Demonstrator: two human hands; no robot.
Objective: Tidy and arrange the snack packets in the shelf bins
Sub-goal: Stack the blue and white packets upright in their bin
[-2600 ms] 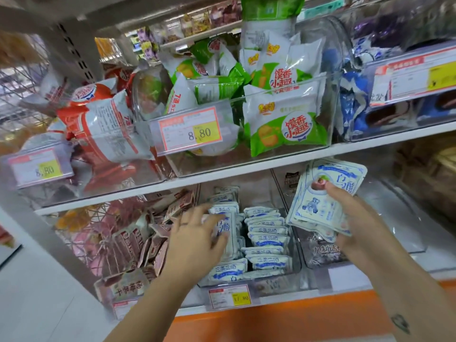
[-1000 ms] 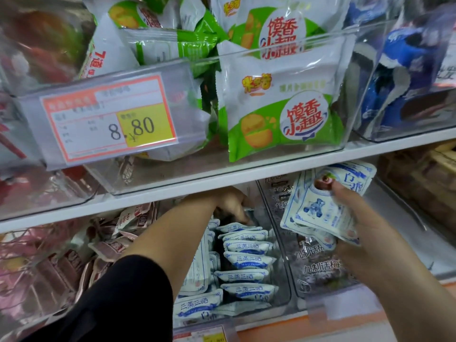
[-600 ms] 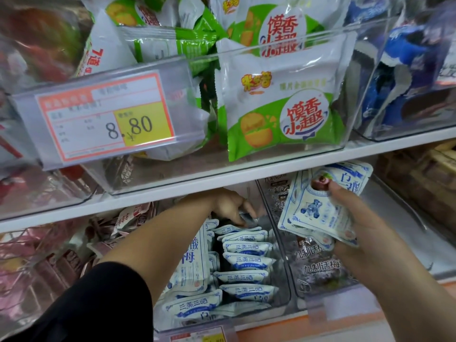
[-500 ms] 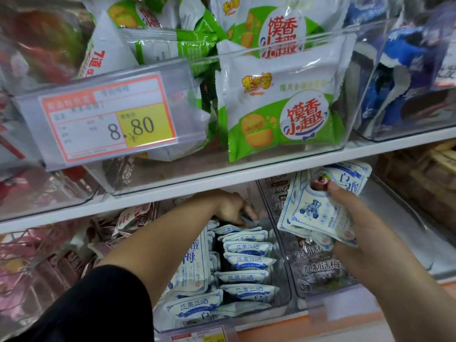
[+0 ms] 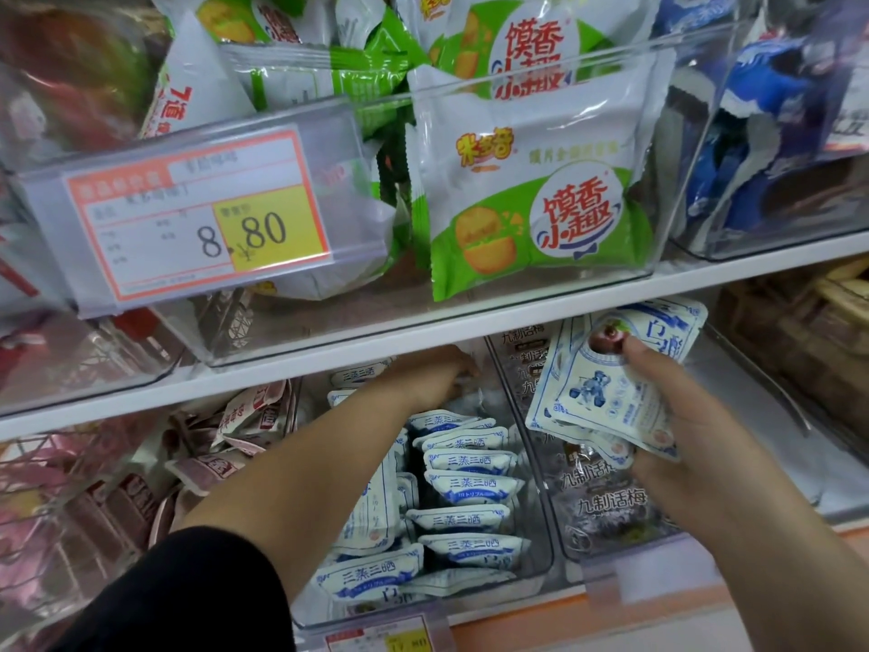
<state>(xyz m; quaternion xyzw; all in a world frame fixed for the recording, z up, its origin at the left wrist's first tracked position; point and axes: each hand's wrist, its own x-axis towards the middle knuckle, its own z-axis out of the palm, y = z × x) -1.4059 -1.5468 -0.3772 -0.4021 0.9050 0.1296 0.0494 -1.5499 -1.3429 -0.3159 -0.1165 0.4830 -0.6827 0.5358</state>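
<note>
**Left hand (image 5: 437,378) deep in the bin (image 5: 536,534), right hand (image 5: 672,430) full**

I cannot tell whether my left grips anything at the bin's back; my right pinches a loose fan of packets (image 5: 602,392) over the next bin (image 5: 625,543). That fan could slip and drop there. The shelf (image 5: 470,322) above cramps my wrist, and my forearm (image 5: 329,463) could topple the standing row (image 5: 470,482)

Left hand (image 5: 432,379) deep at the back of the clear bin (image 5: 541,520), under the shelf, fingers hard to read, white-and-blue packets (image 5: 470,483) filed in a row below the wrist, right hand (image 5: 684,444) gripping a fanned stack of packets (image 5: 604,392) just right of the bin, green bags (image 5: 531,200) and an 8.80 price tag (image 5: 202,218) overhead.
</note>
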